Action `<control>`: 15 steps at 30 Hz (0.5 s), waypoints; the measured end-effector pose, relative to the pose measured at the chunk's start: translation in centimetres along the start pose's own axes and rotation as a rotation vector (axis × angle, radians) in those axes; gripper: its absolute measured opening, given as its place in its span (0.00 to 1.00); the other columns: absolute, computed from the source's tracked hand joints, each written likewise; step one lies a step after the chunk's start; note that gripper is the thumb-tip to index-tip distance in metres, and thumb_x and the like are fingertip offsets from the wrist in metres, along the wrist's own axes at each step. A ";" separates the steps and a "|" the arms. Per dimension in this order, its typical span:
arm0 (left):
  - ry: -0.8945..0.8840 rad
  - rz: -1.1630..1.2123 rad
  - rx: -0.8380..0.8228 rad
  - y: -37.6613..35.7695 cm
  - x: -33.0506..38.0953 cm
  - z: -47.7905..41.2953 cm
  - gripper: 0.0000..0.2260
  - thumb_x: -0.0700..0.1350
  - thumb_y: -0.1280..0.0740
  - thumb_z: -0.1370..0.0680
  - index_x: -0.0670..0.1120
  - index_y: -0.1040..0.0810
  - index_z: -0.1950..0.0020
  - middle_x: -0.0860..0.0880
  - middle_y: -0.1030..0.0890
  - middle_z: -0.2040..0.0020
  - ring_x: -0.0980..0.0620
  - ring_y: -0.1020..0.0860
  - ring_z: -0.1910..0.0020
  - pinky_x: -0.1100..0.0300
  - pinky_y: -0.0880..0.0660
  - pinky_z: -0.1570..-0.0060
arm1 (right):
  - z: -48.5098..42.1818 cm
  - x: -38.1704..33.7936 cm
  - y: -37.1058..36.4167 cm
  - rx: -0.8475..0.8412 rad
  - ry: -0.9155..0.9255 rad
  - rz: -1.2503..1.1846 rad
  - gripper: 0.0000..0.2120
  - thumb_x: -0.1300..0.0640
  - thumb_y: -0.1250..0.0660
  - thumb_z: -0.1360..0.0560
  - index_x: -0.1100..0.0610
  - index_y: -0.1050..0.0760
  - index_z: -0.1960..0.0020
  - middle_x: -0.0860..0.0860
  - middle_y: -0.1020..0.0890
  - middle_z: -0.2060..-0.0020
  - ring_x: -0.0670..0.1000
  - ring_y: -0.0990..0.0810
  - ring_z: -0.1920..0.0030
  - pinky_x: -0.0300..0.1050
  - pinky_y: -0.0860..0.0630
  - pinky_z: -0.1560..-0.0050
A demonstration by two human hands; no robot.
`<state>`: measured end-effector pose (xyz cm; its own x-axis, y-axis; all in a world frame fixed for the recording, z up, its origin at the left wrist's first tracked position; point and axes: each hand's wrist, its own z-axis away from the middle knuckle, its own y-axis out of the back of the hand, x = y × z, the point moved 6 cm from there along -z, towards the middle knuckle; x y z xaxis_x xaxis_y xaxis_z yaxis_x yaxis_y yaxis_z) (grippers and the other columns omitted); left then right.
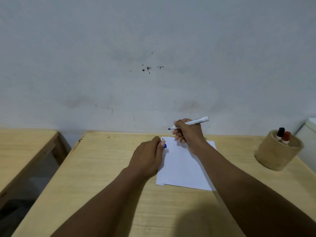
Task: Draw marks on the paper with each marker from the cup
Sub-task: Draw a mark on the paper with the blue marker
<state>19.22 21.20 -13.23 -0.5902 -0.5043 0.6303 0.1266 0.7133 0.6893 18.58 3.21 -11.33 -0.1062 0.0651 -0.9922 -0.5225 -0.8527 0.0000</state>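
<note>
Pale wood table (106,177) runs from the near edge to a grey-white wall (153,48) with a few dark specks; its far left corner is chipped. White paper (181,166) lies flat toward the far edge, right of centre, with bare wood open on its left and along the near edge. Left hand (148,156) sits at the paper's left edge, grip clamped on a blue cap (165,145) poking out past the fingertips. Right hand (189,132) is above the paper's far edge, grip clamped around a white marker (189,123), dark tip pointing left and lifted off the sheet, tail end angled up to the right. Small coloured marks (163,139) show at the paper's far left corner, too small to read. Round tan cup (278,151) stands near the right edge of the table, well apart from the paper, holding a black-capped marker (280,133) and a red-capped marker (287,136) upright, touching each other. White object (307,134) sits past the cup at the right edge, cut off by the frame. Second wooden table (25,144) stands to the left, a dark floor gap between the two.
</note>
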 end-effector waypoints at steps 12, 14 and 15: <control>0.001 -0.023 0.071 -0.4 -1.1 -0.6 0.17 0.52 0.44 0.15 0.46 0.28 0.60 0.50 0.25 0.71 0.45 0.26 0.68 0.46 0.29 0.64 | -1.7 3.6 -0.5 0.046 0.107 0.124 0.07 0.62 0.27 0.29 0.61 0.24 0.61 0.61 0.14 0.67 0.56 0.17 0.73 0.42 0.27 0.74; 0.018 0.001 0.080 -0.4 -1.3 -0.6 0.17 0.52 0.44 0.15 0.47 0.28 0.61 0.51 0.25 0.71 0.45 0.26 0.68 0.46 0.29 0.65 | -1.8 3.7 -0.5 0.049 0.110 0.135 0.07 0.62 0.26 0.28 0.60 0.24 0.62 0.62 0.13 0.66 0.56 0.16 0.72 0.42 0.26 0.73; 0.027 0.014 0.084 -0.4 -1.4 -0.6 0.18 0.52 0.44 0.15 0.47 0.29 0.62 0.51 0.25 0.71 0.45 0.26 0.68 0.46 0.29 0.65 | -1.9 3.7 -0.5 0.053 0.110 0.138 0.08 0.62 0.26 0.29 0.61 0.24 0.62 0.62 0.13 0.66 0.56 0.16 0.72 0.42 0.25 0.73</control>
<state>20.49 21.29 -14.16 -0.5667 -0.5062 0.6501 0.0664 0.7584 0.6485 20.04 2.93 -15.27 -0.0887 -0.1105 -0.9899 -0.5531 -0.8211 0.1412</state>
